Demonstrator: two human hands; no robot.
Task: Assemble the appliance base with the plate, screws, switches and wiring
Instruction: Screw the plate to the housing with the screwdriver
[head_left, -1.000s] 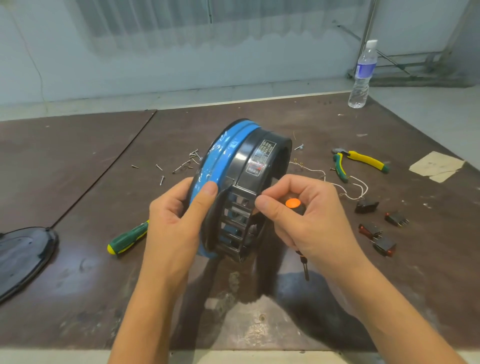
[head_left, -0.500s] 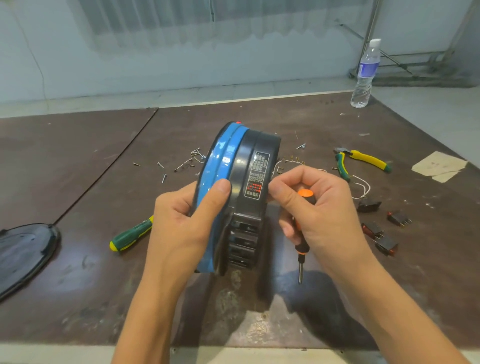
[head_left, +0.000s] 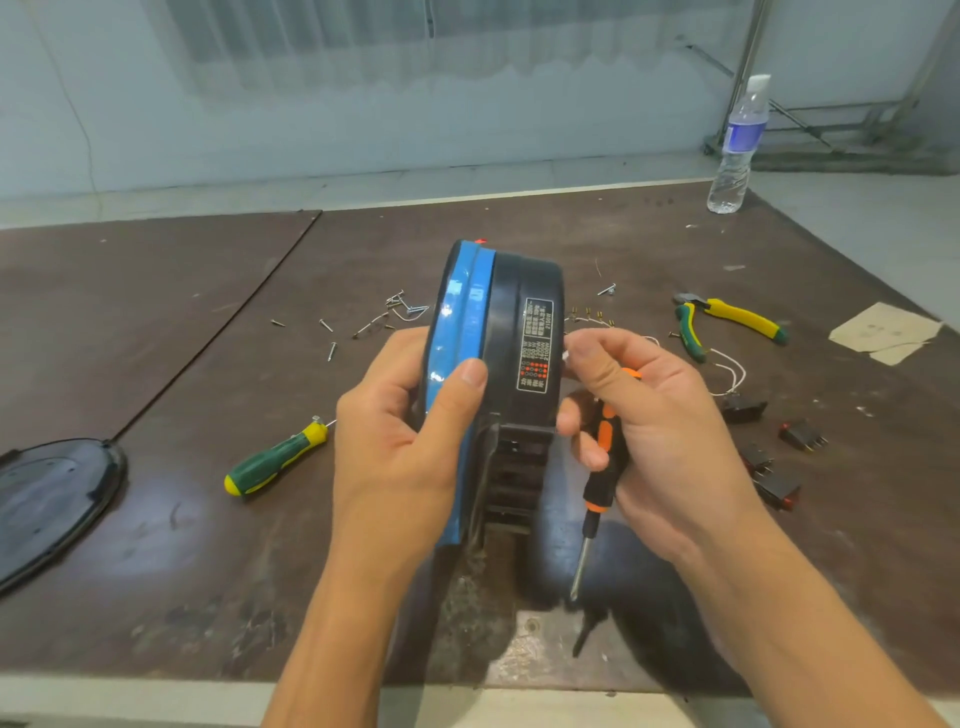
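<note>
The round appliance base (head_left: 511, 332), black with a blue band, stands on edge at the middle of the table, its label facing me. My left hand (head_left: 405, 431) grips its blue left side, thumb across the rim. My right hand (head_left: 660, 431) holds an orange-and-black screwdriver (head_left: 597, 483) tip down, while its thumb and forefinger pinch something small and pale at the base's right rim. Loose screws (head_left: 363, 325) lie behind the base on the left. Several rocker switches (head_left: 769, 462) and white wiring (head_left: 727, 369) lie to the right. A black plate (head_left: 47, 499) rests at the far left.
A green-and-yellow screwdriver (head_left: 275, 460) lies left of the base. Yellow-green pliers (head_left: 727, 322) and a paper scrap (head_left: 888, 332) sit at the right. A water bottle (head_left: 740, 145) stands at the table's far right corner. A seam runs across the brown table (head_left: 182, 571).
The base has turned, so its edge and label now face me instead of the vent grille. My right hand rose to the base's right rim, and the screwdriver hangs lower in it.
</note>
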